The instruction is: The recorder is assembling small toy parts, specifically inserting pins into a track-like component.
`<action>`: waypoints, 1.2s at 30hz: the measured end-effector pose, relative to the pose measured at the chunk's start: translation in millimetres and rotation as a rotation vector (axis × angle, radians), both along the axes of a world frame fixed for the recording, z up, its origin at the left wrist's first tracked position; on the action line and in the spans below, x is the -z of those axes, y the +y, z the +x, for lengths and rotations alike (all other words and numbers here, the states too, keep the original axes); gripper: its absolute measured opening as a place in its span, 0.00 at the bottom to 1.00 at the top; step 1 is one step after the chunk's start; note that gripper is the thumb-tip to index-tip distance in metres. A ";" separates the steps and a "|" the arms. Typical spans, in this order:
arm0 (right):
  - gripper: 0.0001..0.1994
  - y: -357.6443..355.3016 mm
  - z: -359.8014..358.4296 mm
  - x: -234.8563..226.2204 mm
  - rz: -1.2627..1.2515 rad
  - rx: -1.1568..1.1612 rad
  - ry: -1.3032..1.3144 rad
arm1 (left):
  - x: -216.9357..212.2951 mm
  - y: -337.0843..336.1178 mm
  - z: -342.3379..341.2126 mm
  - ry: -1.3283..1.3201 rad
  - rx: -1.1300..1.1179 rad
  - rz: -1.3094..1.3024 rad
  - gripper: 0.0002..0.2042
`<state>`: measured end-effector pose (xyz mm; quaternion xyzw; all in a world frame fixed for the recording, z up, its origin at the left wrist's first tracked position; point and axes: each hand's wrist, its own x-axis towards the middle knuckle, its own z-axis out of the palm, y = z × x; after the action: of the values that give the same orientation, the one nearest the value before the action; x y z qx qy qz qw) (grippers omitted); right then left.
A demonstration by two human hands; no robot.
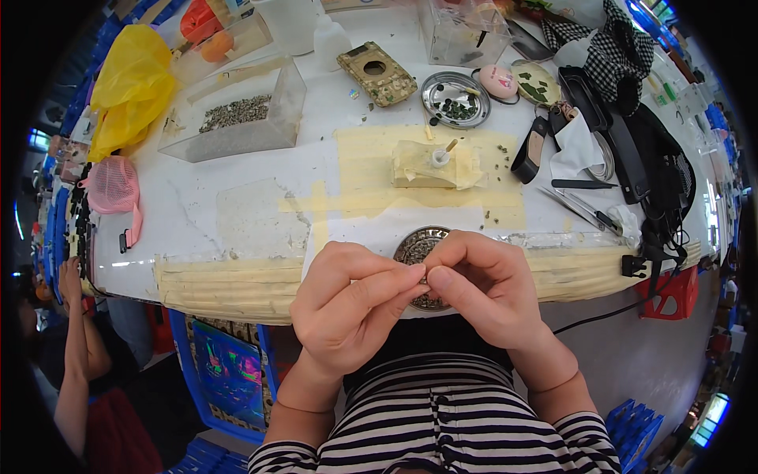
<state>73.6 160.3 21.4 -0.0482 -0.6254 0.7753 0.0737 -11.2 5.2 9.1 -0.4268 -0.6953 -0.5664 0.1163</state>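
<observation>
My left hand (pixel 347 304) and my right hand (pixel 491 292) meet in front of me, fingertips pinched together around something too small to make out. Directly beneath them, a round metal dish (pixel 408 243) of small grey-brown bits is partly covered by my fingers. It rests on a white sheet (pixel 347 233) at the table's front edge. Farther off stands a tape-covered block (pixel 410 164) carrying a small white cup (pixel 440 159) with a stick in it. Beyond that are a camouflage-patterned case (pixel 379 75) with a round hole and a metal plate (pixel 450 118) of dark green pieces.
Far left, a clear bin (pixel 229 146) holds grey bits beside a yellow plastic bag (pixel 130 75). Tweezers (pixel 580 209), a white tissue (pixel 576 150) and black straps (pixel 628 162) lie right. Another person's arm (pixel 75 347) shows at left. A blue crate (pixel 189 371) stands below the table.
</observation>
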 end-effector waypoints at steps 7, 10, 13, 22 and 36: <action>0.04 2.2 0.3 -1.5 -0.063 -0.001 -0.031 | -0.7 -0.7 -0.4 0.051 -0.002 0.003 0.12; 0.04 6.0 -0.1 -2.0 -0.103 -0.034 -0.065 | 4.1 0.7 -1.1 0.001 0.014 0.027 0.10; 0.03 8.4 -0.5 -2.8 -0.167 -0.059 -0.084 | 3.2 1.3 -1.2 -0.020 0.033 0.041 0.09; 0.03 8.9 -1.4 -3.1 -0.183 -0.024 -0.069 | 2.1 3.8 -0.3 -0.024 0.032 0.036 0.09; 0.07 4.2 2.4 0.6 0.366 0.141 0.155 | 8.1 4.5 -1.1 -0.038 -0.032 0.037 0.09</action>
<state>76.0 164.6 20.8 -0.0176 -0.7432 0.6432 0.1832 -12.3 9.7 1.0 -0.4026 -0.6936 -0.5852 0.1198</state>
